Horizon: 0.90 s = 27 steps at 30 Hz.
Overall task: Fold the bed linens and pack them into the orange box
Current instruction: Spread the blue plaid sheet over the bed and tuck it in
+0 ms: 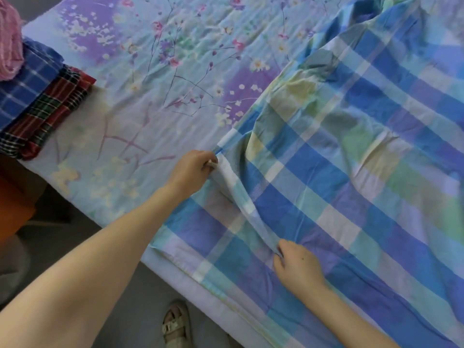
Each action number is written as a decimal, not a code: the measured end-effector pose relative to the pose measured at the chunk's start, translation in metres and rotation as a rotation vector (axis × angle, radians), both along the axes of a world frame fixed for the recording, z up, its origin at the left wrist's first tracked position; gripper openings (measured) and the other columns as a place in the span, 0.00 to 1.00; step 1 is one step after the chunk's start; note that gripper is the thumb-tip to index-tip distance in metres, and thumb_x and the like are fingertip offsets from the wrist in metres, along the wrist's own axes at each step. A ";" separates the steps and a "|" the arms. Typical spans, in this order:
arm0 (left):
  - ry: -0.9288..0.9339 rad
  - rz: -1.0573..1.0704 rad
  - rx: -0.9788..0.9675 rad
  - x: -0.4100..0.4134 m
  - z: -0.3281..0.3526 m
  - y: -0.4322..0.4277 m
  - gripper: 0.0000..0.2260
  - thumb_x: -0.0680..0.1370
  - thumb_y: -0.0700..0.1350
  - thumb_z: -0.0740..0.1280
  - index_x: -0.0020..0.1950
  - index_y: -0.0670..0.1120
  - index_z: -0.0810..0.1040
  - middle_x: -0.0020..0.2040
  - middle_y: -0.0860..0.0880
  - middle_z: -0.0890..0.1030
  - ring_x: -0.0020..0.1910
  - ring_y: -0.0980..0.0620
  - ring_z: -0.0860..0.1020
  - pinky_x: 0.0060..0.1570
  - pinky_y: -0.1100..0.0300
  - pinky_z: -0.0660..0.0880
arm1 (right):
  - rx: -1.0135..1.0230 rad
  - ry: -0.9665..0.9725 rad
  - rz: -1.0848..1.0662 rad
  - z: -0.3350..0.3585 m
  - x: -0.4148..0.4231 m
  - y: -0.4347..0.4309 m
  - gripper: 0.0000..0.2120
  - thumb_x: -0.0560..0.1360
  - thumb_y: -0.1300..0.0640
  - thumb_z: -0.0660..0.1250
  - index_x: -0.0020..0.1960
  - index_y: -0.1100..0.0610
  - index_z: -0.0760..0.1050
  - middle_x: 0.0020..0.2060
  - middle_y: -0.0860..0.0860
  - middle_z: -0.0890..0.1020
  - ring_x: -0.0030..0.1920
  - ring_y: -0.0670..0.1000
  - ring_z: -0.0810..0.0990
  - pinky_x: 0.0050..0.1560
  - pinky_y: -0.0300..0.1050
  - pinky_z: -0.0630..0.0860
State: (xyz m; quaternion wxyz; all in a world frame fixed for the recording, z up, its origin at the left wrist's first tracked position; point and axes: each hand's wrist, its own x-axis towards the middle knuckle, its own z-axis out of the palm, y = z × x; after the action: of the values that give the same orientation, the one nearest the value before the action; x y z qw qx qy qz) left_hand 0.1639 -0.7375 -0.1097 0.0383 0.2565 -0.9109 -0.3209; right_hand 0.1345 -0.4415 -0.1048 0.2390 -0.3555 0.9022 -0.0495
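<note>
A large blue, green and white checked sheet (pixel 351 172) lies rumpled over the right half of the bed. My left hand (pixel 193 169) pinches the sheet's corner near the bed's middle. My right hand (pixel 296 267) grips the same raised edge lower down, close to the bed's near side. The edge runs as a taut ridge between the two hands. An orange box (pixel 12 204) shows at the left edge, below the bed, only partly in view.
A floral blue and purple bedsheet (pixel 150 71) covers the mattress. Folded linens sit at the bed's left corner: a blue checked one (pixel 27 81), a red tartan one (pixel 55 109), and pink fabric (pixel 8 41) on top. A sandalled foot (pixel 175 322) stands on the grey floor.
</note>
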 end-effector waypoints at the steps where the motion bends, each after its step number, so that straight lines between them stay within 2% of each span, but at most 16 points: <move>1: 0.040 0.119 0.074 -0.002 0.009 0.003 0.09 0.72 0.32 0.64 0.47 0.43 0.78 0.38 0.44 0.78 0.38 0.45 0.73 0.36 0.59 0.64 | -0.014 0.024 -0.139 0.004 -0.003 0.004 0.18 0.69 0.64 0.63 0.34 0.51 0.54 0.24 0.48 0.66 0.28 0.57 0.70 0.27 0.45 0.55; 4: 0.187 0.326 0.294 0.004 0.045 0.014 0.10 0.73 0.33 0.62 0.42 0.48 0.70 0.32 0.49 0.71 0.32 0.51 0.66 0.33 0.59 0.65 | -0.042 0.000 -0.286 0.024 -0.010 0.022 0.09 0.71 0.64 0.63 0.38 0.55 0.63 0.29 0.49 0.68 0.33 0.58 0.69 0.32 0.48 0.61; 7: 0.299 0.375 0.526 0.011 0.091 0.024 0.13 0.74 0.31 0.60 0.38 0.49 0.67 0.32 0.46 0.68 0.31 0.51 0.66 0.31 0.59 0.71 | -0.100 0.068 -0.405 0.051 -0.006 0.031 0.10 0.68 0.65 0.66 0.39 0.55 0.66 0.31 0.48 0.71 0.34 0.58 0.72 0.31 0.47 0.63; 9: 0.329 0.387 0.584 0.008 0.126 0.025 0.14 0.72 0.28 0.60 0.36 0.47 0.68 0.30 0.46 0.66 0.26 0.54 0.66 0.27 0.62 0.71 | -0.130 0.138 -0.465 0.066 0.002 0.034 0.11 0.66 0.67 0.68 0.38 0.55 0.68 0.30 0.49 0.72 0.34 0.61 0.75 0.30 0.47 0.64; 11: 0.317 0.349 0.462 0.002 0.157 0.020 0.15 0.68 0.26 0.61 0.34 0.47 0.69 0.27 0.49 0.65 0.24 0.56 0.64 0.27 0.62 0.67 | -0.226 0.255 -0.548 0.085 0.005 0.038 0.10 0.65 0.70 0.67 0.37 0.58 0.70 0.29 0.53 0.75 0.32 0.63 0.76 0.29 0.47 0.65; 13: 0.272 0.209 0.242 -0.003 0.181 0.018 0.14 0.66 0.26 0.59 0.34 0.47 0.71 0.27 0.50 0.65 0.26 0.55 0.64 0.29 0.64 0.64 | -0.317 0.436 -0.694 0.104 0.000 0.050 0.07 0.65 0.71 0.63 0.37 0.60 0.73 0.29 0.58 0.76 0.30 0.63 0.75 0.28 0.45 0.64; 16: 0.238 0.000 -0.029 -0.006 0.203 0.022 0.16 0.66 0.24 0.57 0.39 0.44 0.73 0.28 0.52 0.64 0.28 0.55 0.62 0.27 0.66 0.58 | -0.309 0.607 -0.919 0.127 -0.004 0.081 0.11 0.60 0.64 0.56 0.38 0.62 0.75 0.31 0.63 0.76 0.33 0.65 0.76 0.30 0.47 0.67; 18: 0.260 -0.044 -0.105 -0.006 0.214 0.027 0.16 0.66 0.24 0.56 0.39 0.42 0.75 0.28 0.53 0.64 0.29 0.55 0.62 0.28 0.67 0.59 | -0.281 0.609 -1.110 0.133 0.012 0.099 0.08 0.64 0.60 0.59 0.39 0.62 0.74 0.34 0.65 0.78 0.37 0.67 0.77 0.34 0.50 0.70; 19: 0.270 -0.016 -0.099 -0.006 0.217 0.028 0.16 0.67 0.24 0.57 0.38 0.42 0.75 0.28 0.53 0.64 0.29 0.56 0.62 0.28 0.70 0.59 | -0.275 0.536 -1.230 0.129 0.024 0.101 0.07 0.69 0.57 0.63 0.39 0.62 0.74 0.37 0.65 0.79 0.39 0.67 0.77 0.37 0.50 0.69; 20: 0.275 0.015 -0.077 -0.005 0.220 0.029 0.15 0.67 0.24 0.57 0.37 0.42 0.76 0.27 0.52 0.64 0.29 0.56 0.62 0.27 0.71 0.60 | -0.275 0.410 -1.359 0.127 0.039 0.099 0.11 0.73 0.54 0.66 0.38 0.61 0.73 0.38 0.64 0.80 0.41 0.66 0.78 0.39 0.50 0.69; 21: 0.265 0.045 -0.054 -0.003 0.221 0.030 0.15 0.67 0.24 0.57 0.36 0.42 0.75 0.27 0.51 0.64 0.28 0.56 0.62 0.27 0.71 0.61 | -0.323 0.217 -1.481 0.122 0.054 0.091 0.15 0.75 0.51 0.67 0.36 0.61 0.72 0.38 0.64 0.80 0.41 0.64 0.78 0.39 0.50 0.70; 22: 0.254 0.068 -0.037 0.001 0.221 0.030 0.15 0.67 0.24 0.57 0.36 0.42 0.75 0.27 0.51 0.64 0.28 0.55 0.62 0.27 0.71 0.61 | -0.493 -0.002 -1.621 0.117 0.066 0.081 0.18 0.76 0.48 0.66 0.35 0.61 0.71 0.37 0.64 0.80 0.38 0.62 0.78 0.39 0.50 0.72; 24: 0.234 0.079 -0.018 0.009 0.221 0.031 0.14 0.67 0.24 0.57 0.35 0.42 0.75 0.27 0.50 0.66 0.28 0.55 0.63 0.27 0.69 0.59 | -0.944 -0.593 -1.932 0.113 0.076 0.061 0.22 0.76 0.41 0.63 0.39 0.61 0.72 0.38 0.62 0.79 0.37 0.58 0.77 0.38 0.50 0.76; 25: 0.228 0.079 -0.021 0.014 0.221 0.032 0.15 0.66 0.24 0.57 0.34 0.42 0.75 0.27 0.50 0.67 0.28 0.55 0.63 0.28 0.67 0.59 | -1.114 -0.875 -2.010 0.111 0.076 0.054 0.26 0.75 0.37 0.61 0.44 0.62 0.71 0.42 0.62 0.78 0.41 0.59 0.77 0.44 0.54 0.77; 26: 0.224 0.074 -0.024 0.019 0.221 0.033 0.15 0.66 0.24 0.57 0.34 0.42 0.75 0.28 0.50 0.68 0.28 0.55 0.64 0.28 0.67 0.60 | -1.244 -1.077 -2.049 0.108 0.074 0.050 0.29 0.73 0.34 0.61 0.47 0.63 0.70 0.45 0.62 0.76 0.46 0.61 0.77 0.53 0.58 0.75; 27: 0.221 0.068 -0.024 0.023 0.221 0.033 0.15 0.66 0.24 0.57 0.33 0.42 0.75 0.29 0.51 0.69 0.29 0.56 0.65 0.29 0.67 0.60 | -1.314 -1.178 -2.090 0.106 0.069 0.047 0.31 0.72 0.33 0.62 0.48 0.64 0.70 0.48 0.62 0.75 0.48 0.62 0.75 0.59 0.60 0.72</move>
State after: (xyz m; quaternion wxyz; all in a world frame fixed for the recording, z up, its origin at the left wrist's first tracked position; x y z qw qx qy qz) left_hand 0.1870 -0.7043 0.1108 0.1524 0.2496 -0.8957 -0.3350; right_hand 0.2035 -0.3945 0.0012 0.2245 0.5119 0.3237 -0.7634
